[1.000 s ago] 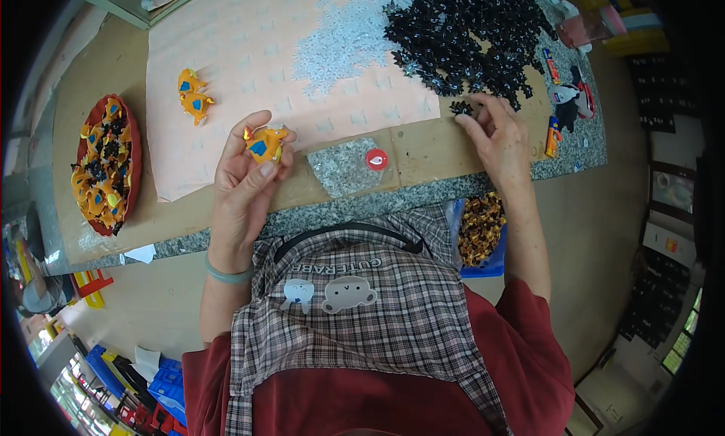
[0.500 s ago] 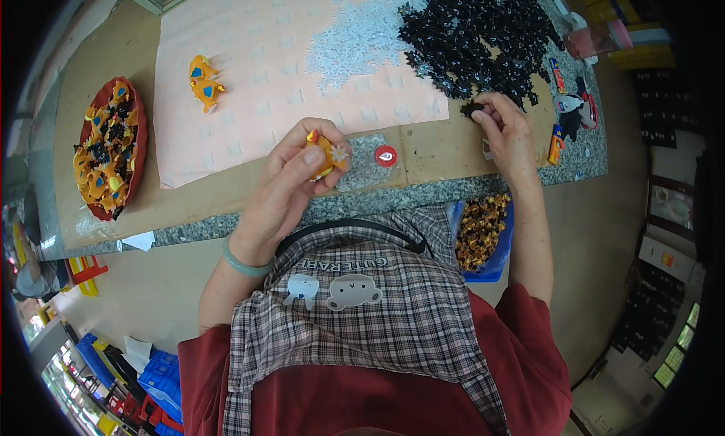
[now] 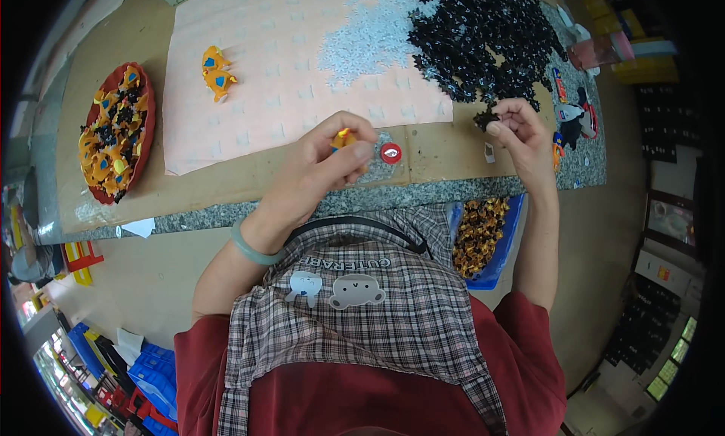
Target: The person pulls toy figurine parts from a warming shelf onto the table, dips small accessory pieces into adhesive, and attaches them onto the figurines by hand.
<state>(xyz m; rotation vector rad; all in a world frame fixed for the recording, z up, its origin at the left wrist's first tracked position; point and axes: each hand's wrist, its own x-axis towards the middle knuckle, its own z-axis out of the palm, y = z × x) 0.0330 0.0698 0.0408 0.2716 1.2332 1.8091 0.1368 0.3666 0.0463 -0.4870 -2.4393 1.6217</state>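
My left hand (image 3: 308, 168) is closed around a small orange toy figure (image 3: 343, 139), thumb across it, so most of the figure is hidden. Between the thumb and fingers of my right hand (image 3: 531, 143) is a black spiky star-shaped piece (image 3: 485, 120), pinched just in front of a big heap of black pieces (image 3: 483, 43). A small round red item with a white mark (image 3: 390, 153) rests on a clear pad close to my left fingertips. Farther left, two more orange figures (image 3: 219, 81) lie on the pale pink cloth (image 3: 264, 107).
White star-like pieces (image 3: 366, 39) are spread beside the black heap. At the far left stands a red scalloped tray (image 3: 150, 122) of orange figures and black pieces. A blue bin (image 3: 513, 236) with orange-brown pieces sits below the granite table edge (image 3: 204, 218). A pink-lidded jar (image 3: 600, 51) is at right.
The black piece has come up off the table in my right hand. My left hand has shifted right and rolled over, covering more of the orange figure. The view has shifted slightly.
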